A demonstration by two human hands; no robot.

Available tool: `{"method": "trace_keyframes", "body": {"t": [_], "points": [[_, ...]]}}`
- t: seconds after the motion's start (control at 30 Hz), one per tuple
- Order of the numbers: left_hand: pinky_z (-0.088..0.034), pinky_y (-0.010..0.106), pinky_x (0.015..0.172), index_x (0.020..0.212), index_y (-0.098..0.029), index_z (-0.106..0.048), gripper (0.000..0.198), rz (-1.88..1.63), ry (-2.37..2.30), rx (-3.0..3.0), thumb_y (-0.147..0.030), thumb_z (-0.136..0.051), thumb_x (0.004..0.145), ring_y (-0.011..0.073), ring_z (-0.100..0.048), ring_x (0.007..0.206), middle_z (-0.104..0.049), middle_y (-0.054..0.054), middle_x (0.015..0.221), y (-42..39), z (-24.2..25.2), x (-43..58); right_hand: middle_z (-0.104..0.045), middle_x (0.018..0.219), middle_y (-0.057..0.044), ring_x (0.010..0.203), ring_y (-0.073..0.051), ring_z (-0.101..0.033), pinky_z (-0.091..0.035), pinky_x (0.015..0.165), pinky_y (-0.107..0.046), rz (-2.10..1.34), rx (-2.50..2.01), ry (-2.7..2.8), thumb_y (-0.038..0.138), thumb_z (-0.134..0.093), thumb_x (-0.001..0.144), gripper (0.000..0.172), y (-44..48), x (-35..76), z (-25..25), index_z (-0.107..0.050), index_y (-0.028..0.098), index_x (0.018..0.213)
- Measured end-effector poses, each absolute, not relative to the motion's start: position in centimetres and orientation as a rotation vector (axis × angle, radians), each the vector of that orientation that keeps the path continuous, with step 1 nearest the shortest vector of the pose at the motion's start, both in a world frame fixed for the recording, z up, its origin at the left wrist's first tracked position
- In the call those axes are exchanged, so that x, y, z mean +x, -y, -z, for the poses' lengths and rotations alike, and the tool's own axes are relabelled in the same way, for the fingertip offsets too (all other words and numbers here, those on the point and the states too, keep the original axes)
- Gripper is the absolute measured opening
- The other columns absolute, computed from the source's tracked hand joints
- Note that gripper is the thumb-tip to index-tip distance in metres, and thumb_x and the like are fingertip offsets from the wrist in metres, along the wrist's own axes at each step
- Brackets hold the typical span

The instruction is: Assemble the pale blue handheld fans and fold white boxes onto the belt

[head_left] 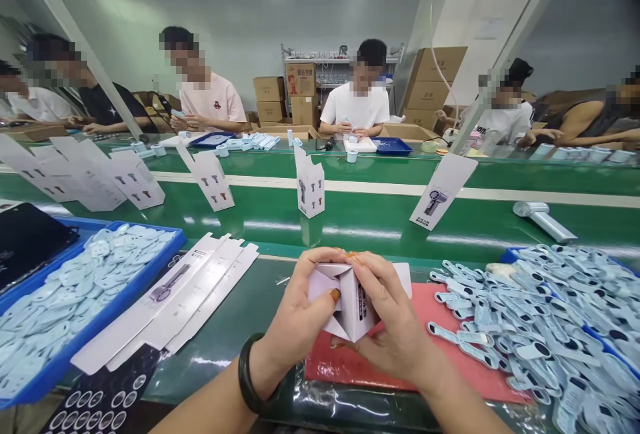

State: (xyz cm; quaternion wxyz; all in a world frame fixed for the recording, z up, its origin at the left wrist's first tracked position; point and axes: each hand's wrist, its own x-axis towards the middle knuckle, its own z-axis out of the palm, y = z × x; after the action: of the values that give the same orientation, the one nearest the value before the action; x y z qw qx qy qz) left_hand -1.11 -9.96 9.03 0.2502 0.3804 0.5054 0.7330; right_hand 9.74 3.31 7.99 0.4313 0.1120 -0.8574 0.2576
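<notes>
A white printed carton is held between both of my hands, its end turned toward me. My left hand grips its left side, the thumb pressing on the end flaps. Along the right side my right hand wraps round it, fingers over the top edge. Beneath the hands lies a red mat. To the left, several flat, unfolded cartons lie overlapped on the green table. Farther ahead, a folded carton with an open top stands upright on the green belt.
At left is a blue tray of light-blue parts. A heap of light-blue strap-like pieces covers the right side. More cartons and a handheld fan sit on the belt. Several co-workers sit across it.
</notes>
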Motion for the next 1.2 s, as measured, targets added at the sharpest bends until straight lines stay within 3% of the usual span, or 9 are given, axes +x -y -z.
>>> {"method": "trace_keyframes", "body": {"t": [0.2,0.4,0.5,0.57,0.73,0.83,1.03,1.13,1.2], "points": [[-0.049,0.039,0.105,0.147,-0.036,-0.044,0.059,-2.012,-0.913,0.950,-0.044,-0.066,0.093,0.0286,-0.051,0.133,-0.044,0.008,0.155,10.6,-8.9,-1.6,-0.048,0.143,-0.016,0.135,-0.034,-0.048,-0.025,0.122,-0.066,-0.605,0.241,2.145,0.030,-0.074,0.085,0.088,-4.0,10.2,-7.8,-0.026,0.022,0.158],[-0.038,0.052,0.116,0.155,-0.049,-0.025,0.120,-1.871,-1.240,1.348,-0.044,-0.098,0.060,0.0373,-0.040,0.143,-0.037,0.007,0.160,10.7,-7.5,-2.3,-0.041,0.156,-0.014,0.142,-0.035,-0.042,-0.021,0.123,-0.065,-0.750,0.182,2.216,0.074,-0.048,0.093,0.084,-4.7,10.7,-8.0,-0.028,0.026,0.159],[-0.049,0.050,0.107,0.157,-0.041,-0.026,0.097,-2.215,-0.993,1.015,-0.077,-0.069,0.077,0.0365,-0.047,0.136,-0.035,0.010,0.160,9.7,-8.1,-0.8,-0.021,0.166,-0.013,0.152,-0.037,-0.024,-0.013,0.124,-0.067,-0.741,0.211,2.248,0.073,-0.027,0.099,0.080,-3.5,10.2,-7.7,-0.015,0.026,0.163],[-0.051,0.047,0.105,0.155,-0.038,-0.032,0.078,-2.370,-0.867,0.807,-0.079,-0.046,0.090,0.0336,-0.050,0.133,-0.038,0.009,0.158,9.0,-8.5,0.6,-0.014,0.169,-0.012,0.155,-0.038,-0.016,-0.009,0.124,-0.067,-0.741,0.157,2.215,0.072,-0.025,0.099,0.080,-2.9,9.9,-7.5,-0.010,0.026,0.163],[-0.047,0.048,0.110,0.151,-0.043,-0.036,0.100,-2.311,-0.836,0.979,-0.074,-0.080,0.067,0.0387,-0.040,0.141,-0.038,0.006,0.157,8.4,-7.3,2.1,-0.021,0.167,-0.009,0.156,-0.036,-0.012,-0.006,0.125,-0.064,-0.851,-0.031,2.156,0.078,-0.010,0.095,0.086,-3.0,10.0,-7.5,-0.013,0.026,0.163],[-0.049,0.048,0.109,0.154,-0.042,-0.030,0.109,-2.373,-0.858,1.036,-0.081,-0.077,0.063,0.0379,-0.044,0.138,-0.042,0.008,0.152,8.2,-6.5,1.1,-0.012,0.170,-0.008,0.156,-0.037,-0.010,-0.002,0.124,-0.066,-0.768,-0.003,2.229,0.076,-0.020,0.097,0.083,-3.0,9.9,-7.9,-0.009,0.027,0.163],[-0.051,0.039,0.105,0.152,-0.041,-0.036,0.095,-2.271,-1.556,1.250,-0.030,-0.090,0.075,0.0299,-0.055,0.130,-0.047,0.008,0.150,8.7,-5.7,-1.6,-0.034,0.159,-0.012,0.148,-0.036,-0.029,-0.027,0.120,-0.062,-0.823,-0.165,2.059,0.068,-0.025,0.102,0.070,-2.3,10.8,-7.0,-0.027,0.027,0.159],[-0.057,0.030,0.091,0.146,-0.036,-0.048,0.087,-2.493,-1.553,0.793,-0.033,-0.092,0.071,0.0256,-0.063,0.117,-0.056,0.007,0.142,8.8,-6.2,-3.4,-0.059,0.127,-0.013,0.116,-0.028,-0.058,-0.050,0.097,-0.047,-1.082,-0.232,1.877,0.052,-0.044,0.103,0.046,-0.5,11.3,-5.0,-0.050,0.028,0.142],[-0.058,0.028,0.086,0.139,-0.032,-0.056,0.076,-2.613,-1.324,0.517,-0.043,-0.090,0.073,0.0240,-0.066,0.109,-0.064,0.007,0.132,8.3,-6.7,-3.8,-0.064,0.114,-0.012,0.101,-0.026,-0.064,-0.055,0.088,-0.042,-1.537,-0.288,1.796,0.058,-0.059,0.096,0.050,1.0,10.8,-4.0,-0.055,0.027,0.135]]}}
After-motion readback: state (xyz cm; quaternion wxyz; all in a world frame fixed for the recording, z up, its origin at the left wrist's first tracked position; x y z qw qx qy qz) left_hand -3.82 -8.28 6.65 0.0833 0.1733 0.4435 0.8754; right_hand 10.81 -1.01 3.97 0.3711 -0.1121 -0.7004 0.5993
